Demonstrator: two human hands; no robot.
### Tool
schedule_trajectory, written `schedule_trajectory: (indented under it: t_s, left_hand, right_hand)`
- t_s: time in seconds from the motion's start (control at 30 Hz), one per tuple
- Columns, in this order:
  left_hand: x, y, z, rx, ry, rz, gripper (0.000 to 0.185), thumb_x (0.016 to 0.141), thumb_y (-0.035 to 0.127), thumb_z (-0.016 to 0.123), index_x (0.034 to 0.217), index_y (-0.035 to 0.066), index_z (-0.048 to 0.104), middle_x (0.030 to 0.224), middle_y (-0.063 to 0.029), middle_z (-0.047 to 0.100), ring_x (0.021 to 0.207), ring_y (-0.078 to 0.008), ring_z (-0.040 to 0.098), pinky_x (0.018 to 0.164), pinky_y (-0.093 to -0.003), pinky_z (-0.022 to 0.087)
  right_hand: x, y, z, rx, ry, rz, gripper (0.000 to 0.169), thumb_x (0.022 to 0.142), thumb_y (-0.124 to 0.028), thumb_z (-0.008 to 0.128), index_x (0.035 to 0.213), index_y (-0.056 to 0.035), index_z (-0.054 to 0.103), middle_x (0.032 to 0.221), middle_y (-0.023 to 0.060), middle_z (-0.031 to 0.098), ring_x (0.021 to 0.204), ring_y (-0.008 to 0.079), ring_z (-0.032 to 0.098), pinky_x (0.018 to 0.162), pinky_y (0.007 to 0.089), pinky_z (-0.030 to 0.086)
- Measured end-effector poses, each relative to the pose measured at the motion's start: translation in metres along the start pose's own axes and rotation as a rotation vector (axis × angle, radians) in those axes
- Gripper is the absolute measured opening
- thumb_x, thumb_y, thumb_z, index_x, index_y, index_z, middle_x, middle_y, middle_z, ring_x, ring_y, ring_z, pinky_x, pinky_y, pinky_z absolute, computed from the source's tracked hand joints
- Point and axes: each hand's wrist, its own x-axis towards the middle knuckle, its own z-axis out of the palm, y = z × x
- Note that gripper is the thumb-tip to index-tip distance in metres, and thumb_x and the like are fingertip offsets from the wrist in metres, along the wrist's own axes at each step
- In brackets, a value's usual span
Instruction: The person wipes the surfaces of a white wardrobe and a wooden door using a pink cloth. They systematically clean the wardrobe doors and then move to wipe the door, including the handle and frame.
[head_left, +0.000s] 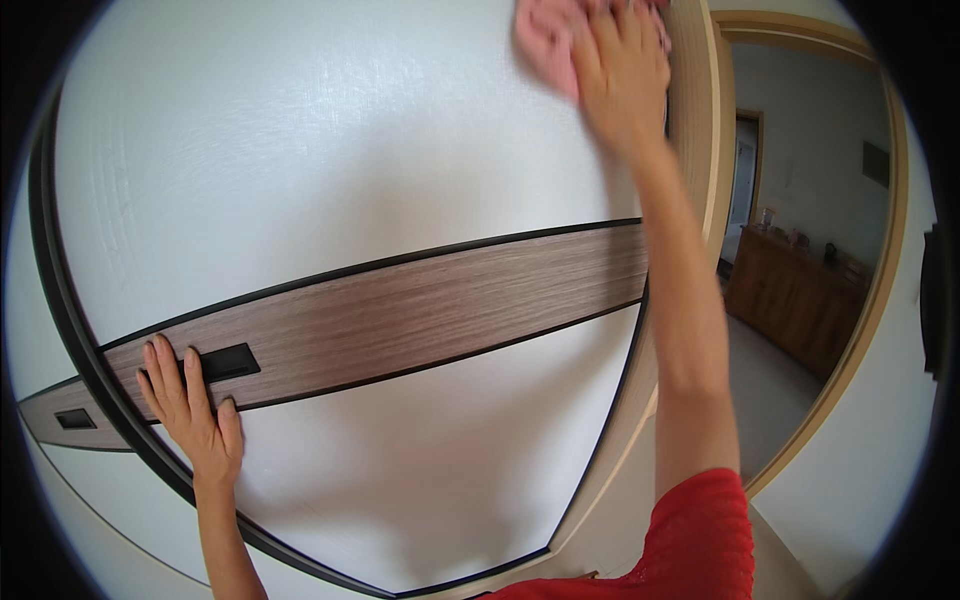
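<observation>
A pink cloth (546, 45) is pressed by my right hand (622, 71) against the upper right of a white sliding wardrobe door panel (337, 150), close to its right edge. Part of the cloth runs out of the top of the picture. My left hand (184, 409) lies flat with fingers spread on the wood-grain band (435, 307) across the door. Its fingers partly cover a black recessed handle (232, 363). Below the band is a second white panel (435, 465).
A dark vertical frame (67, 300) separates this door from another at left, which has its own recessed handle (75, 419). At right, a light wood doorway frame (889, 247) opens onto a room with a wooden cabinet (795, 296) bearing small objects.
</observation>
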Motion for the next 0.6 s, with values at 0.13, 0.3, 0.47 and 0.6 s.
schedule_trajectory:
  t_s: [0.13,0.3,0.47,0.6]
  left_hand:
    - [-0.001,-0.009,-0.005,0.008,0.007,0.003,0.054,0.095,0.031,0.038,0.143,0.006,0.038,0.151,-0.0221,0.028,0.141,-0.0404,0.023,0.113,-0.0545,0.011]
    - [0.000,-0.007,-0.005,-0.025,-0.004,-0.003,0.054,0.095,0.032,0.039,0.141,0.004,0.040,0.150,-0.0226,0.030,0.140,-0.0417,0.024,0.112,-0.0557,0.011]
    - [0.000,-0.009,-0.009,-0.041,0.002,-0.002,0.053,0.095,0.031,0.041,0.140,0.004,0.042,0.148,-0.0238,0.031,0.139,-0.0418,0.025,0.112,-0.0575,0.011]
    - [-0.001,0.003,0.002,-0.116,0.006,-0.047,0.051,0.093,0.031,0.045,0.139,0.007,0.044,0.149,-0.0212,0.032,0.140,-0.0399,0.024,0.112,-0.0576,0.010]
  right_hand:
    - [-0.057,-0.053,-0.044,-0.008,-0.148,0.166,0.031,0.091,-0.031,0.054,0.100,-0.0022,0.062,0.134,0.0248,0.046,0.127,0.0441,0.038,0.100,0.0524,0.029]
    - [-0.029,-0.027,-0.028,-0.030,-0.111,0.242,0.035,0.093,-0.035,0.049,0.106,-0.0053,0.061,0.136,0.0223,0.045,0.128,0.0421,0.037,0.101,0.0534,0.028]
    - [0.067,-0.027,0.009,-0.298,-0.224,0.518,0.042,0.097,-0.036,0.036,0.125,-0.0082,0.052,0.135,0.0197,0.044,0.126,0.0405,0.038,0.099,0.0564,0.032]
    - [0.122,-0.068,0.060,-0.273,-0.011,0.410,0.048,0.098,-0.038,0.034,0.125,-0.0031,0.053,0.137,0.0247,0.042,0.129,0.0455,0.034,0.102,0.0656,0.023]
